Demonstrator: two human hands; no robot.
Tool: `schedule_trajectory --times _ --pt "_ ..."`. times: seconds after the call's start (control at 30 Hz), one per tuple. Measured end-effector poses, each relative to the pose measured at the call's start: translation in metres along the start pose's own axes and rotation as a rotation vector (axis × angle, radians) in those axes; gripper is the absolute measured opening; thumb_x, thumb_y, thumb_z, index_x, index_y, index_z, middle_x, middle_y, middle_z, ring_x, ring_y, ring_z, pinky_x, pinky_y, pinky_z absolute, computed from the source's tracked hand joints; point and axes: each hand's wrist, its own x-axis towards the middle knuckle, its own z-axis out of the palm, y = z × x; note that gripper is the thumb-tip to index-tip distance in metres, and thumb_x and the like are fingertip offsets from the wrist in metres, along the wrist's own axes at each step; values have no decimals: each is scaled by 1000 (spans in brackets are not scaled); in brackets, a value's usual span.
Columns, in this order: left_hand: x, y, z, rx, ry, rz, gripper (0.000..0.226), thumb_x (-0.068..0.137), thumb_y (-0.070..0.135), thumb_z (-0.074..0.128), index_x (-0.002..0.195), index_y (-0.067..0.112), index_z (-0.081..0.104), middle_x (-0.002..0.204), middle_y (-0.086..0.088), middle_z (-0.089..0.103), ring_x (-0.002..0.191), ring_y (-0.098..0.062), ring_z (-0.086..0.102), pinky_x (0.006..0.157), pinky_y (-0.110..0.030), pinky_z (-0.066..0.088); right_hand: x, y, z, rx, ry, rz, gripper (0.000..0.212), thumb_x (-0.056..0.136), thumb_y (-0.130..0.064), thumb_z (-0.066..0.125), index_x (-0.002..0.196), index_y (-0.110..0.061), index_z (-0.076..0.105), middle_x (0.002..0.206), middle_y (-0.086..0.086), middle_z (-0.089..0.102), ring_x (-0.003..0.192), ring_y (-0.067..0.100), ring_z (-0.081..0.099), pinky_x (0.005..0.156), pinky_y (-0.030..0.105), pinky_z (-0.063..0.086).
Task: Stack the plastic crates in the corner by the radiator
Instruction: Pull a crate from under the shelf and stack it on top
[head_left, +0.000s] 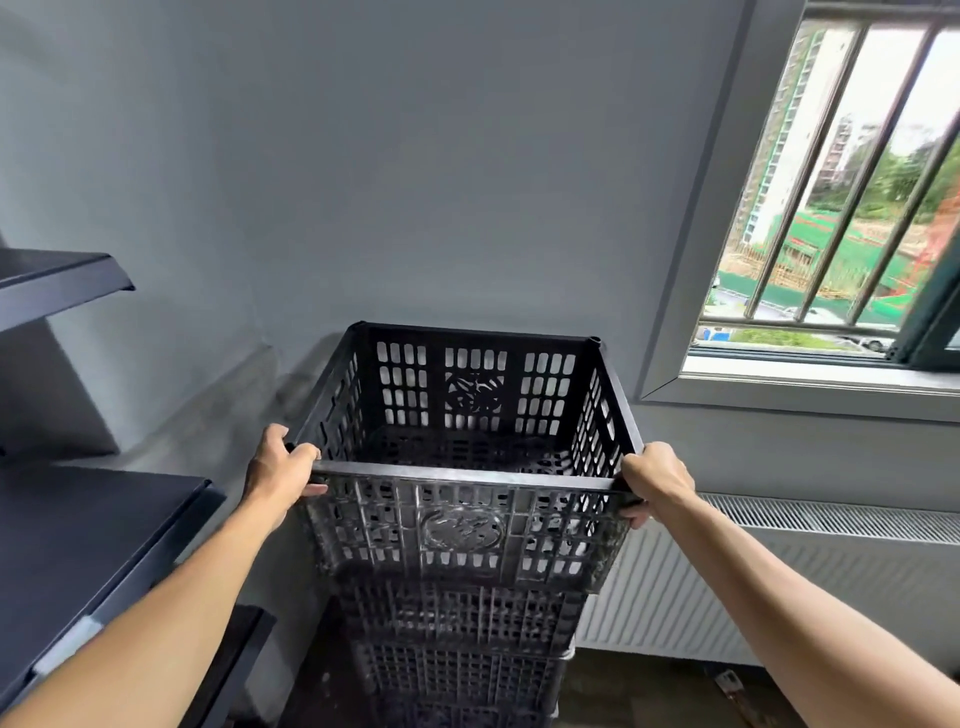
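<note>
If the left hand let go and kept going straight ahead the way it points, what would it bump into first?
Most likely the grey wall behind the stack. The left hand grips the top crate at its near left corner, and beyond it only bare wall shows, though depth is hard to judge.

Black slotted lattice crate (462, 525), white ribbed radiator (779, 582), grey wall (415, 182), dark shelves (78, 545).
</note>
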Motion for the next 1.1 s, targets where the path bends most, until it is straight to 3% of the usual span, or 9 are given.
schedule_trajectory --times 0.17,0.4,0.57,0.7,0.8,0.9,1.0,1.1 --pt "28 -3 4 -8 -34 -8 46 91 6 55 134 10 39 128 -15 50 77 -19 65 65 -45 62 10 -18 10 -18 17 14 25 78 -11 40 91 0 59 52 15 69 42 33 69 74 37 62" --pt "46 7 17 21 -43 -6 37 92 8 53 127 9 44 117 -13 50 73 -17 62 60 -39 62 24 -32 14 -34 18 39 27 82 -11 41 94 4 60 73 21 72 46 39 70 71 43 63" --pt "60 10 19 26 -38 -17 25 91 9 53 115 8 48 112 -14 56 71 -22 65 59 -41 63 34 -46 16 -48 10 39 30 79 -8 39 93 5 62 77 23 72 46 39 69 63 42 64" --pt "70 12 18 40 -51 -5 23 92 10 51 115 9 46 110 -13 54 72 -25 66 46 -30 59 42 -58 19 -72 3 41 32 78 -8 38 95 5 61 76 24 72 45 38 69 60 38 62" --pt "80 13 19 54 -60 -9 25 93 12 50 117 9 45 112 -13 55 68 -25 66 54 -36 62 46 -65 21 -95 -1 40 30 77 -6 37 93 6 59 71 26 69 48 41 70 69 44 64" --pt "85 11 20 66 -69 0 24 93 13 50 117 8 45 113 -13 53 70 -23 65 69 -46 62 52 -68 22 -114 1 36 27 77 -4 36 92 6 56 72 26 65 49 43 70 68 46 64" --pt "86 12 19 180 -75 -7 31 95 23 47 124 10 43 107 -9 57 63 -29 71 69 -44 62 57 -65 28 -193 45 6 26 79 -10 37 90 1 58 75 21 69 44 37 69 68 40 63" --pt "84 17 19 461 5 36 30 94 31 39 115 9 44 104 -13 63 63 -34 71 70 -40 58 62 -60 35 -281 124 -26 28 79 -19 40 96 -6 58 80 13 71 39 31 67 63 30 53"
